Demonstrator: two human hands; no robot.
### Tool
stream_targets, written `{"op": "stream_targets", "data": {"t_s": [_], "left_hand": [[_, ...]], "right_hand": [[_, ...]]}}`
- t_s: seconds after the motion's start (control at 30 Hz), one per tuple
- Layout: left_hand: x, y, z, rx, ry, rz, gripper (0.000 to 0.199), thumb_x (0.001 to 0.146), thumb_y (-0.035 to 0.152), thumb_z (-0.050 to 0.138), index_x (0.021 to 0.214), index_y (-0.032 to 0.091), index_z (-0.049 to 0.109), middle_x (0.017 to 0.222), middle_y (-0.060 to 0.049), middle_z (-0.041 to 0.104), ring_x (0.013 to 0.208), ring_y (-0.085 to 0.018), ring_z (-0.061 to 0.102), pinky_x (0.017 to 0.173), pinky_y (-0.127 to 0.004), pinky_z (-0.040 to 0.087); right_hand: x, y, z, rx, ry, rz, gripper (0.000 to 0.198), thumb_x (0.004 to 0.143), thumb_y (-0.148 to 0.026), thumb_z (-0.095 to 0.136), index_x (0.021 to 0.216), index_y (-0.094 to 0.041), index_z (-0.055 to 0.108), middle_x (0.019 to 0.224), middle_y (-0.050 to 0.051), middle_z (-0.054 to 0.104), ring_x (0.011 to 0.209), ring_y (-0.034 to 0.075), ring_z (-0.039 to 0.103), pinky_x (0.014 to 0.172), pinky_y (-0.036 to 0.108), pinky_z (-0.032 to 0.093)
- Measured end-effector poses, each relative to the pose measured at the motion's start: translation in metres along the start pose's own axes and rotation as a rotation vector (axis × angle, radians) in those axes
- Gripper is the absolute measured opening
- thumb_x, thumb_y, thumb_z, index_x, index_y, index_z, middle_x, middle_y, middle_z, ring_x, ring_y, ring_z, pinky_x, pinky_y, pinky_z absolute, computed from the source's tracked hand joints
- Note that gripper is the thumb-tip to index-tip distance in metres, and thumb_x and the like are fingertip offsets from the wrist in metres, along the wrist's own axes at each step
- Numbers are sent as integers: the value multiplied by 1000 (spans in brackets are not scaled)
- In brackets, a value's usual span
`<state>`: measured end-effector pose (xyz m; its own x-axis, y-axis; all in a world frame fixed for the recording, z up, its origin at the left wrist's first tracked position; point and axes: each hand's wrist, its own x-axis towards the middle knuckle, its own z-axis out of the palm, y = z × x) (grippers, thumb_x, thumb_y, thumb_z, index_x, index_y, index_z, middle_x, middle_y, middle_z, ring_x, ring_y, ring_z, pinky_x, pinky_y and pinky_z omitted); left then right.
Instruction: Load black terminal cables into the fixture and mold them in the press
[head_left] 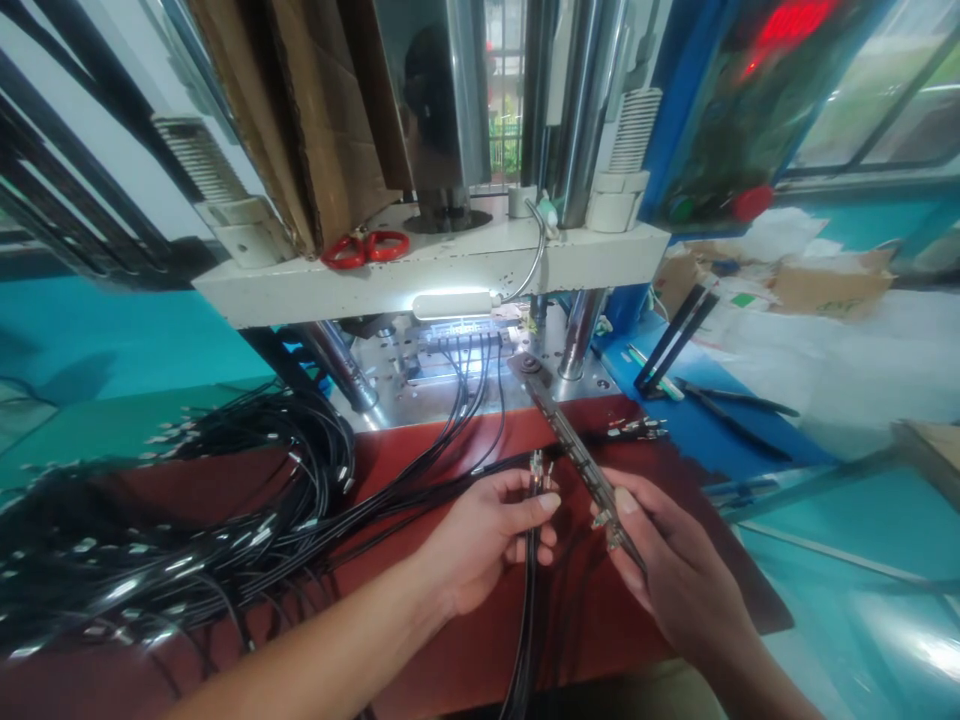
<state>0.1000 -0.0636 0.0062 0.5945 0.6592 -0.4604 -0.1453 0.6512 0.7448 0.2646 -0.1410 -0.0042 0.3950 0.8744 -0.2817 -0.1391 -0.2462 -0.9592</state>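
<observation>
My left hand (499, 530) is closed around a small bunch of black cables (529, 610), whose bare metal connector ends stick up above the fingers. My right hand (671, 555) grips a long, dark metal bar (574, 440) with notches along it; the bar slants up and left, and its wide end lies near the press bed. Small metal connectors show beside the right fingers. More black cables run across the red-brown mat (420, 620) into a lit mould (465, 340) under the press.
A large heap of black cables (187, 540) covers the left side. Red-handled scissors (366, 248) lie on the white press plate (525, 250). At right are pliers (739, 415) on a blue surface, a control box (720, 150) with a red button, and wrapped packages (795, 270).
</observation>
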Motion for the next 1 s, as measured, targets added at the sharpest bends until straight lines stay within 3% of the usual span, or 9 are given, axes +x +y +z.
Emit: {"op": "stream_targets", "data": {"t_s": [0.23, 0.47, 0.67, 0.87, 1.0], "left_hand": [[1, -2, 2, 71, -2, 52, 29, 76, 30, 76, 93, 17, 56, 67, 4, 53, 50, -5, 48, 43, -16, 36], [2, -3, 12, 156, 50, 3, 29, 74, 34, 76, 85, 15, 58, 63, 4, 54, 41, -3, 38, 34, -15, 24], [4, -5, 15, 219, 77, 19, 27, 76, 36, 74, 78, 14, 58, 64, 3, 53, 42, -3, 39, 34, -15, 28], [4, -8, 16, 247, 66, 49, 26, 78, 36, 71, 75, 14, 57, 62, 4, 51, 42, -3, 39, 34, -14, 30], [4, -9, 16, 235, 68, 45, 25, 79, 35, 70, 74, 14, 57, 62, 4, 51, 41, -3, 38, 33, -14, 30]], "right_hand": [[-4, -4, 4, -3, -22, 11, 50, 80, -61, 64, 116, -27, 64, 107, 6, 68, 85, 20, 64, 56, 21, 52], [-4, -5, 7, -39, 9, 33, 49, 82, -61, 60, 120, -29, 63, 112, 7, 67, 86, 21, 64, 59, 23, 54], [-5, -3, 10, -58, 24, 2, 46, 83, -60, 59, 120, -33, 63, 110, 4, 69, 88, 19, 65, 59, 22, 54], [-7, -3, 13, -98, 6, -55, 48, 85, -58, 58, 123, -29, 62, 110, 8, 68, 82, 20, 65, 51, 20, 51], [-9, -1, 16, -105, 35, -43, 47, 86, -59, 55, 122, -29, 62, 116, 8, 66, 85, 20, 65, 55, 21, 53]]}}
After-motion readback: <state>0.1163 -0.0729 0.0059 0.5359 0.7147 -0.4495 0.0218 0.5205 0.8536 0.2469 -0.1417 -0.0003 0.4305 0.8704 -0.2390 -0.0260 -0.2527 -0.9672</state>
